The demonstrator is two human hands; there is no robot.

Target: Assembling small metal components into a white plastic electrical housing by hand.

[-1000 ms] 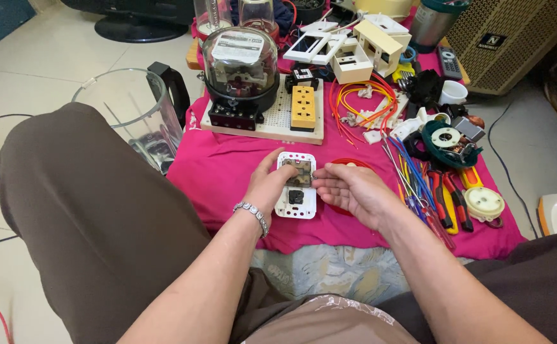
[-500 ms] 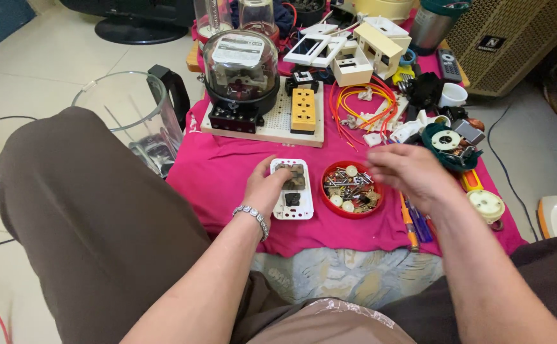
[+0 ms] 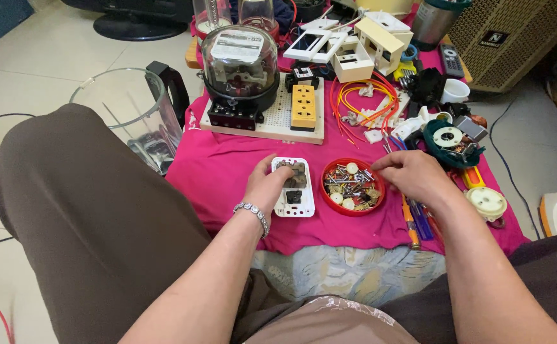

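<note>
My left hand (image 3: 267,186), with a silver bracelet on the wrist, rests on a white wall-socket unit (image 3: 293,188) lying on the pink cloth (image 3: 221,172); its thumb and fingers grip the unit's left edge. Just right of it sits a round red dish (image 3: 352,186) full of screws and small parts. My right hand (image 3: 412,176) hovers over screwdrivers and wires (image 3: 417,220) right of the dish, fingers curled, with its fingertips near the dish's rim. I cannot tell whether it holds anything.
A glass-domed meter (image 3: 239,70) and a yellow socket (image 3: 303,106) stand on a white board behind. A glass blender jug (image 3: 132,118) stands at left. White socket frames (image 3: 355,48), orange wires (image 3: 355,102), a teal device (image 3: 450,141) and a speaker (image 3: 514,38) crowd the back right.
My right hand left the white socket unit and swung right, past the red dish, to the tools. The dish, hidden before, is uncovered. My left hand stayed on the unit.
</note>
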